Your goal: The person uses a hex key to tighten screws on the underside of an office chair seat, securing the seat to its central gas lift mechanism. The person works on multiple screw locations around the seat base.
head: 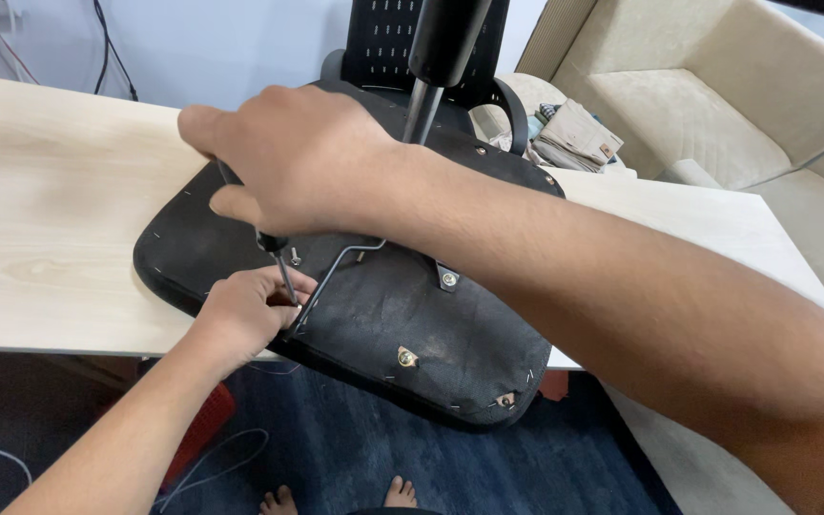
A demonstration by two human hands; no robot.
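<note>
The right hand is closed around the dark handle of a screwdriver, whose thin shaft runs down and slightly rightward to the underside of an upturned chair seat. The left hand is pinched narrow at the tip of that shaft, its fingers steadying the tip and what is probably a small screw, though the screw itself is too small to confirm. For a clean drive, the shaft should probably stand square to the seat surface, with the left fingers guiding only and kept off the bit, and the right hand pressing along the shaft axis so the tip does not slip out. A bent metal wire bracket lies just right of the screwdriver tip on the seat. The seat is a black, fabric-covered panel with rounded corners, staples along its edge, and several brass-coloured threaded inserts set in small black tabs toward its near edge. It lies flat on a pale wood-grain table, its near corner overhanging the table edge. A black gas-lift column rises from the far part of the seat, with a perforated black chair back behind it. Beyond the seat to the right stands a cream sofa bearing folded cloths. Below the seat, blue carpet and bare toes are visible.
</note>
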